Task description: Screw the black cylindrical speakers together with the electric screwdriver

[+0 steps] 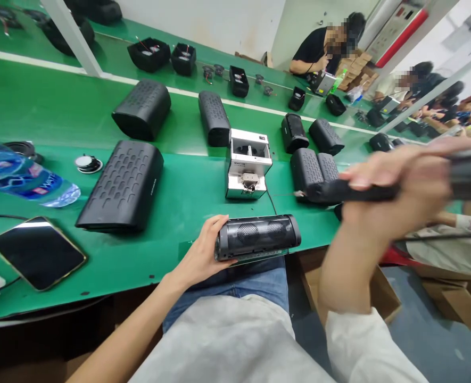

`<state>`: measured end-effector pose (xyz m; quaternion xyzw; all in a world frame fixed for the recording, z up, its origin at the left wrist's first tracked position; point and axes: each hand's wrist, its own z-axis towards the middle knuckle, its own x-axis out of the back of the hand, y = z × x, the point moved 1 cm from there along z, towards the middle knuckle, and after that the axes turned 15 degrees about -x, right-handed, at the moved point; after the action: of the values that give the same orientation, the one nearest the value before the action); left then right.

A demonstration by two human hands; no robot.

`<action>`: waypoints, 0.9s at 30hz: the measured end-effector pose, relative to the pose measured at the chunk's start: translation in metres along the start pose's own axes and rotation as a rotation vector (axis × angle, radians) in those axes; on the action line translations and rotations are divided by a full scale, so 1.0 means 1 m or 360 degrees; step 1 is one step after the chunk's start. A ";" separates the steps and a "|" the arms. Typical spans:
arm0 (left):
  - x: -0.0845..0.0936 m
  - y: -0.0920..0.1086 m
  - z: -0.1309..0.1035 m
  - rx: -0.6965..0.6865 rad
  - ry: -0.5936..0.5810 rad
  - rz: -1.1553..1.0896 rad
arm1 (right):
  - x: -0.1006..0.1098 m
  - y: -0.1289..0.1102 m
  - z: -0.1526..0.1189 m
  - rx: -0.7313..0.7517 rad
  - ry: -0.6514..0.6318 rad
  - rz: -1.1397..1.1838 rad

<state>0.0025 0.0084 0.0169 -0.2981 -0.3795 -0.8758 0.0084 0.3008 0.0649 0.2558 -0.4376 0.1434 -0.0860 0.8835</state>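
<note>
My left hand point(209, 244) grips the left end of a black speaker point(259, 234), which lies along the table's front edge just above my lap. Two round perforated patches show on the face of this speaker. Raised at the right, my right hand point(403, 181) is closed around a dark electric screwdriver point(331, 191), its thin tip pointing left. Motion smears both the hand and the tool. Between the hands and a little beyond the speaker stands a white screw feeder point(248, 167) with an open top.
Black textured speaker housings point(121, 183) stand on the green table point(183, 175). A phone point(39, 252) and a water bottle point(23, 173) lie at the left. Open housings point(149, 53) line the far belt. A person point(323, 48) works across it; a cardboard box point(379, 292) sits below right.
</note>
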 end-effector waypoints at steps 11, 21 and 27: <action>-0.008 -0.007 -0.007 0.0224 -0.0037 -0.0122 | -0.119 0.081 0.034 -0.0013 -0.0060 -0.0049; -0.009 -0.008 -0.004 0.0173 -0.0033 -0.0143 | -0.108 0.063 0.020 -0.0147 -0.0076 -0.0098; -0.009 -0.009 -0.003 0.0106 -0.0027 -0.0136 | -0.125 -0.003 -0.016 -0.0326 -0.0074 0.0207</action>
<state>0.0062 0.0111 0.0048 -0.2887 -0.4208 -0.8597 -0.0223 0.1773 0.0853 0.2711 -0.5172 0.1589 -0.0032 0.8410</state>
